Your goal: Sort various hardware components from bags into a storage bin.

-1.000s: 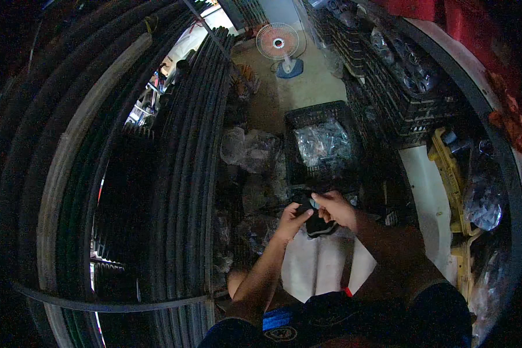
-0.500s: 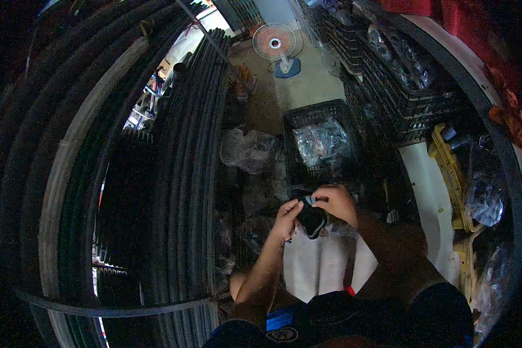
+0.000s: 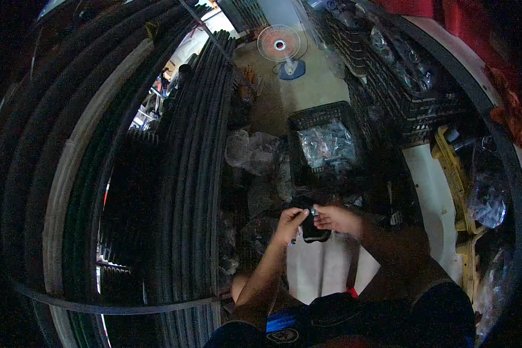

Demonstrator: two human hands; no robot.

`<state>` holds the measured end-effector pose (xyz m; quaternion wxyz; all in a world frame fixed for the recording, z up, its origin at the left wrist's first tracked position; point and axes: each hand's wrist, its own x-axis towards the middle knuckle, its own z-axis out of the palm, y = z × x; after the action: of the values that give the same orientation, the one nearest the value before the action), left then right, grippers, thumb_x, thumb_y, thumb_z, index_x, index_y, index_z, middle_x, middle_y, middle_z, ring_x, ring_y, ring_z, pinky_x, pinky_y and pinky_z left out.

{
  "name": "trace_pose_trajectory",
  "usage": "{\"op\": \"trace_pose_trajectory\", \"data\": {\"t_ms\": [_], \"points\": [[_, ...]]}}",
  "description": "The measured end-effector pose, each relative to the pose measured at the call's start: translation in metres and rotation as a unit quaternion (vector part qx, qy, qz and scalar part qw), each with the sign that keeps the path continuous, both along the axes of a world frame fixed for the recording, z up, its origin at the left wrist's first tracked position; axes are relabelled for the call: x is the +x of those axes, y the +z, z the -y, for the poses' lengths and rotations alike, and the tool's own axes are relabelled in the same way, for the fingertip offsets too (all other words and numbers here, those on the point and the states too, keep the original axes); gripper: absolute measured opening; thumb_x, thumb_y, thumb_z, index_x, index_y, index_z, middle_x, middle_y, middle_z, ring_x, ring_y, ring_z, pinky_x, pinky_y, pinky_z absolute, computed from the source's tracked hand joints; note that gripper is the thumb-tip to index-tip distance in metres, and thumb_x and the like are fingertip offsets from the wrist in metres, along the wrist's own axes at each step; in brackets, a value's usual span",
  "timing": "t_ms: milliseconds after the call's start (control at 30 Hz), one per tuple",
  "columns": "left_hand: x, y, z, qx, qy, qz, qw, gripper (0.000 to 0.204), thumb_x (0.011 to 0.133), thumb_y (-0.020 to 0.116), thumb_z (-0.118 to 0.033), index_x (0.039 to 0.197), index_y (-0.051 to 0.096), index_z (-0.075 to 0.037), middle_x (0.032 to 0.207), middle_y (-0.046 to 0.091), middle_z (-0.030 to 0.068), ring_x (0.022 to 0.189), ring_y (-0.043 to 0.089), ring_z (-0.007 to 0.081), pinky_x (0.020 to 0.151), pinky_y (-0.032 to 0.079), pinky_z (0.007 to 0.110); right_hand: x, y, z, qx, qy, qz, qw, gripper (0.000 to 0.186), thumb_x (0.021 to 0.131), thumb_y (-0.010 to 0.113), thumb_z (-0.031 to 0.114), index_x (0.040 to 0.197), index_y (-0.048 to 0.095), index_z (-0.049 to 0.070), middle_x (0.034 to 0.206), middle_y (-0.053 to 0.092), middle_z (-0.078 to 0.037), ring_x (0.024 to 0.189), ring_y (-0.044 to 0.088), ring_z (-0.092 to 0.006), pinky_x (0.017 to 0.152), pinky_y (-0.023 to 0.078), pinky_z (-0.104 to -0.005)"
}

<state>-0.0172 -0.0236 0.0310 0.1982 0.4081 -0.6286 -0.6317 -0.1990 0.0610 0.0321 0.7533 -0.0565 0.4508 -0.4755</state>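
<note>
While pinching a pale piece in right grip, clasps with left grip a black item between both, frame's lower centre.

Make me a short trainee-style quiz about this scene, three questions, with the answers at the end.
1. True or false: the electric fan stands on the floor beyond the black plastic crate.
2. Multiple choice: what lies in that crate?
a) folded towels
b) shiny clear plastic bags
c) wooden blocks
3. Fill in the gap: the small item between the left hand and the right hand is mostly ____ in colour.

Key:
1. True.
2. b.
3. Black; its exact kind is too dark to tell.
</note>
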Motion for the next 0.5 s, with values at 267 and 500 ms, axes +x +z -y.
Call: {"op": "trace_pose_trajectory", "data": {"t_ms": [267, 500], "points": [[-0.010, -0.003, 0.010, 0.230, 0.163, -0.169, 0.945, 0.023, 0.093, 0.062, -0.029, 0.100, 0.065, -0.007, 0.089, 0.067, 0.0038, 0.078, 0.063, 0.0153, 0.068, 0.049, 0.030, 0.012, 0.014, 0.000, -0.340, -0.055, -0.586, 0.733, 0.029, 0.081, 0.069, 0.006, 0.106, 0.057, 0.002, 0.089, 0.063, -0.017, 0.086, 0.065, -0.0340, 0.073, 0.050, -0.0413], [-0.018, -0.020, 0.017, 0.254, 0.120, -0.109, 0.954, 0.038, 0.094, 0.059, -0.041, 0.105, 0.065, -0.005, 0.097, 0.067, 0.0045, 0.086, 0.063, 0.0156, 0.073, 0.049, 0.032, -0.013, 0.017, 0.004, -0.409, -0.010, -0.652, 0.639, 0.014, 0.077, 0.069, 0.003, 0.089, 0.063, 0.002, 0.092, 0.063, -0.017, 0.085, 0.062, -0.0363, 0.072, 0.050, -0.0422]]}}
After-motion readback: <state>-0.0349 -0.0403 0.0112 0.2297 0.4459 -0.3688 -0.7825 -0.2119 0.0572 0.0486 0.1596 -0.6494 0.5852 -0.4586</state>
